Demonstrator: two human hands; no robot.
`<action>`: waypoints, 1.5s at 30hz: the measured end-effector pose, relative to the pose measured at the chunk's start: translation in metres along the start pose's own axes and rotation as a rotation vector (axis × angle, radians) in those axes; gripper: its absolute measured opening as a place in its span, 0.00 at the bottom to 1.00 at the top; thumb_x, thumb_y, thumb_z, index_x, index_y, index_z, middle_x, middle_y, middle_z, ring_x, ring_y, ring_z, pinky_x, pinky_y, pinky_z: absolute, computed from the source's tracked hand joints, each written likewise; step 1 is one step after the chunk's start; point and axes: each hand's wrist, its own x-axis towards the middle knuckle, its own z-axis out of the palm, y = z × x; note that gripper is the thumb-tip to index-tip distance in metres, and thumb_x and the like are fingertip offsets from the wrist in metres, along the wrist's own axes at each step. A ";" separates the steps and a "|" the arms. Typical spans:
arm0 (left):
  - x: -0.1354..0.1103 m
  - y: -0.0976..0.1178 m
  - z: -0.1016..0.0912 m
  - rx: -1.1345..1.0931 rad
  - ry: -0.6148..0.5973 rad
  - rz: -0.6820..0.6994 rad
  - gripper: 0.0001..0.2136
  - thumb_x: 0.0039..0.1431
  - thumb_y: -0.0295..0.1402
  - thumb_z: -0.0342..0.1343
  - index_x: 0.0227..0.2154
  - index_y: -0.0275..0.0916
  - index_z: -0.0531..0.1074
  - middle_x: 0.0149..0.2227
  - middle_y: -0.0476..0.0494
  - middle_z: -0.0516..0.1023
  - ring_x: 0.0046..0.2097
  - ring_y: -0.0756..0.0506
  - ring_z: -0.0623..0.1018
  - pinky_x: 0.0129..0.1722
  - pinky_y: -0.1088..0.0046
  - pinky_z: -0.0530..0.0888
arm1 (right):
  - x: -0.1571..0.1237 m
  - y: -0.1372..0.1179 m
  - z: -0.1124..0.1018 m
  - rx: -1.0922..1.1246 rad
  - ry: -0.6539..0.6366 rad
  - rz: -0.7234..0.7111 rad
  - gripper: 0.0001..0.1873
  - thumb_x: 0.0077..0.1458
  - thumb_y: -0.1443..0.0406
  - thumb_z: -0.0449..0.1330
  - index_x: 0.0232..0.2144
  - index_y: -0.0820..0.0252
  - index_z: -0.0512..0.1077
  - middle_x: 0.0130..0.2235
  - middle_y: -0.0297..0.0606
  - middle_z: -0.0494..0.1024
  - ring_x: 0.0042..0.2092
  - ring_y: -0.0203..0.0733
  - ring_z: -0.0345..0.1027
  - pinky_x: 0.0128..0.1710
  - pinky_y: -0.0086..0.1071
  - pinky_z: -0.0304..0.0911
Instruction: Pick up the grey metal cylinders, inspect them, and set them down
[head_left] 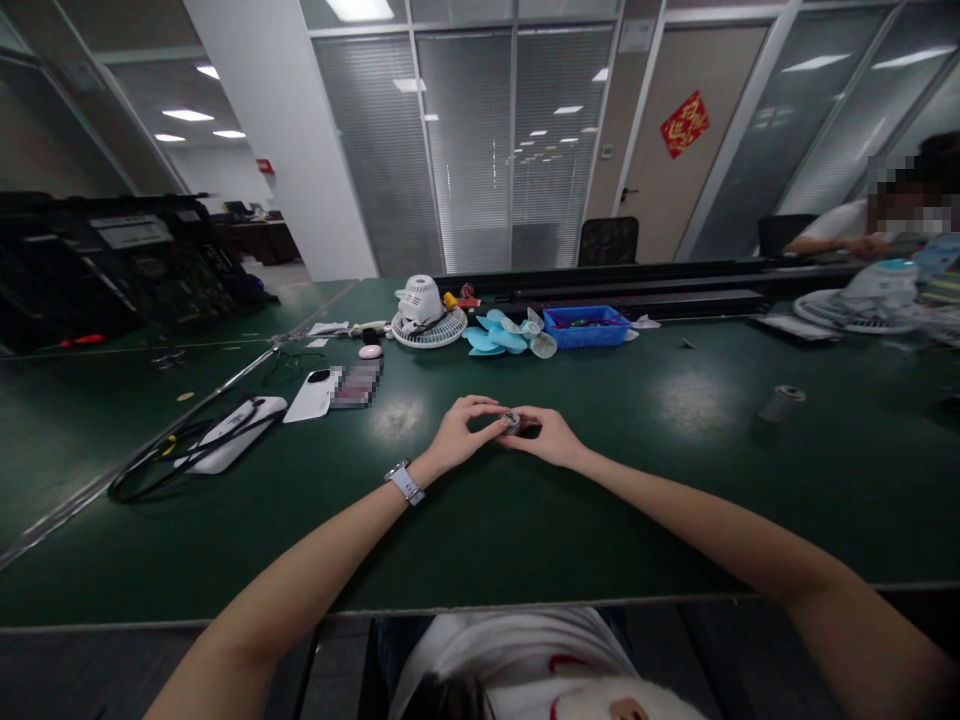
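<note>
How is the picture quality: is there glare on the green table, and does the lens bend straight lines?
Head view: ceiling lights leave glare patches on the green table; the wide lens bows its near edge; left hand and right hand on the small round part look sharp; the far-right fan is smeared.

Pinching a small round part (512, 421) between left hand (457, 437) and right hand (553, 438). Farther off, white fan housing (422, 308) beside blue blades (496, 338).

Small round part (512, 421) mostly hidden by fingers (489, 427), co-worker (834, 222) cut by right edge
</note>
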 end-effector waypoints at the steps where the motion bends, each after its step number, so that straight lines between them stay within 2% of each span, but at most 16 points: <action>1: 0.001 0.000 0.002 -0.004 0.004 -0.010 0.13 0.57 0.44 0.60 0.42 0.48 0.81 0.48 0.41 0.77 0.52 0.40 0.73 0.52 0.61 0.68 | 0.000 0.000 0.001 0.003 -0.007 -0.005 0.23 0.49 0.57 0.68 0.47 0.58 0.75 0.43 0.38 0.80 0.44 0.44 0.75 0.47 0.40 0.70; 5: 0.003 -0.001 0.009 -0.044 0.002 -0.077 0.13 0.56 0.45 0.60 0.41 0.47 0.81 0.50 0.40 0.75 0.54 0.39 0.71 0.48 0.62 0.70 | 0.000 -0.002 0.003 -0.037 -0.016 -0.029 0.23 0.51 0.56 0.67 0.48 0.58 0.74 0.43 0.38 0.80 0.42 0.43 0.74 0.44 0.38 0.69; 8: 0.004 0.001 0.011 -0.033 0.017 -0.082 0.12 0.55 0.44 0.61 0.38 0.46 0.81 0.48 0.42 0.76 0.52 0.40 0.72 0.49 0.63 0.70 | -0.003 -0.004 0.005 -0.115 -0.020 -0.050 0.23 0.52 0.55 0.66 0.49 0.58 0.74 0.42 0.38 0.80 0.41 0.42 0.74 0.42 0.37 0.69; 10: 0.003 0.004 0.010 -0.037 0.046 -0.071 0.11 0.55 0.43 0.61 0.36 0.45 0.82 0.44 0.42 0.77 0.50 0.41 0.74 0.49 0.63 0.70 | -0.004 -0.005 0.006 -0.172 -0.020 -0.055 0.23 0.53 0.55 0.65 0.48 0.59 0.74 0.41 0.38 0.80 0.40 0.42 0.74 0.41 0.36 0.68; 14: -0.001 0.007 0.001 -0.091 0.080 -0.067 0.14 0.58 0.44 0.58 0.41 0.45 0.80 0.43 0.42 0.79 0.48 0.42 0.75 0.48 0.63 0.70 | -0.006 -0.007 0.006 -0.250 -0.026 -0.054 0.22 0.54 0.53 0.64 0.48 0.58 0.73 0.41 0.37 0.79 0.40 0.41 0.73 0.41 0.35 0.67; 17: -0.006 -0.002 -0.007 0.086 0.026 -0.056 0.13 0.58 0.45 0.59 0.41 0.47 0.81 0.43 0.43 0.78 0.50 0.41 0.73 0.52 0.59 0.67 | -0.008 -0.009 0.005 -0.279 -0.031 -0.048 0.23 0.55 0.52 0.63 0.49 0.57 0.73 0.41 0.37 0.79 0.40 0.41 0.72 0.40 0.36 0.66; 21: -0.012 -0.022 -0.012 0.311 -0.013 -0.160 0.13 0.59 0.47 0.57 0.42 0.52 0.81 0.46 0.43 0.75 0.53 0.39 0.69 0.54 0.57 0.65 | -0.009 -0.010 0.004 -0.280 -0.030 -0.045 0.23 0.55 0.50 0.62 0.49 0.56 0.73 0.42 0.37 0.79 0.41 0.42 0.72 0.40 0.35 0.66; 25: -0.016 -0.030 -0.012 0.465 -0.082 -0.207 0.13 0.57 0.50 0.57 0.40 0.57 0.81 0.49 0.44 0.71 0.53 0.37 0.65 0.54 0.55 0.63 | -0.010 -0.009 0.002 -0.270 -0.017 -0.047 0.23 0.54 0.51 0.63 0.48 0.57 0.74 0.42 0.38 0.80 0.41 0.42 0.73 0.42 0.36 0.66; 32: -0.018 -0.033 -0.012 0.492 -0.109 -0.193 0.13 0.56 0.51 0.58 0.41 0.57 0.80 0.53 0.45 0.71 0.54 0.37 0.65 0.55 0.54 0.62 | -0.011 -0.009 0.002 -0.251 -0.015 -0.055 0.22 0.53 0.52 0.64 0.47 0.57 0.74 0.42 0.38 0.80 0.41 0.42 0.73 0.42 0.36 0.67; 35: -0.015 -0.033 -0.011 0.437 -0.035 -0.191 0.16 0.62 0.49 0.51 0.46 0.55 0.78 0.50 0.43 0.74 0.54 0.38 0.68 0.55 0.55 0.62 | -0.008 -0.004 -0.001 -0.203 0.044 -0.026 0.23 0.52 0.52 0.65 0.47 0.58 0.75 0.43 0.39 0.80 0.40 0.42 0.74 0.42 0.36 0.68; 37: -0.012 -0.032 -0.011 0.370 0.039 -0.188 0.19 0.65 0.48 0.45 0.47 0.50 0.78 0.47 0.43 0.77 0.52 0.40 0.71 0.55 0.56 0.63 | -0.002 0.004 -0.013 -0.168 0.149 0.001 0.24 0.52 0.52 0.65 0.47 0.59 0.75 0.43 0.41 0.80 0.41 0.42 0.74 0.42 0.36 0.69; 39: -0.010 -0.030 -0.009 0.303 0.106 -0.189 0.22 0.67 0.47 0.42 0.42 0.45 0.79 0.43 0.42 0.80 0.49 0.41 0.74 0.53 0.59 0.65 | 0.003 0.017 -0.038 -0.197 0.303 0.021 0.24 0.52 0.51 0.64 0.46 0.59 0.75 0.43 0.42 0.80 0.40 0.42 0.74 0.42 0.36 0.69; 42: -0.008 -0.030 -0.007 0.228 0.196 -0.213 0.21 0.66 0.47 0.43 0.39 0.41 0.78 0.42 0.41 0.80 0.45 0.41 0.75 0.49 0.61 0.68 | 0.006 0.045 -0.093 -0.392 0.542 0.071 0.23 0.51 0.50 0.65 0.43 0.59 0.77 0.40 0.42 0.81 0.39 0.44 0.75 0.42 0.38 0.69; 45: -0.009 -0.032 -0.005 0.151 0.312 -0.287 0.20 0.63 0.48 0.48 0.47 0.39 0.72 0.43 0.39 0.78 0.44 0.42 0.76 0.46 0.63 0.70 | -0.003 0.079 -0.146 -0.565 0.726 0.212 0.23 0.50 0.50 0.64 0.42 0.59 0.77 0.37 0.43 0.81 0.38 0.47 0.75 0.41 0.38 0.68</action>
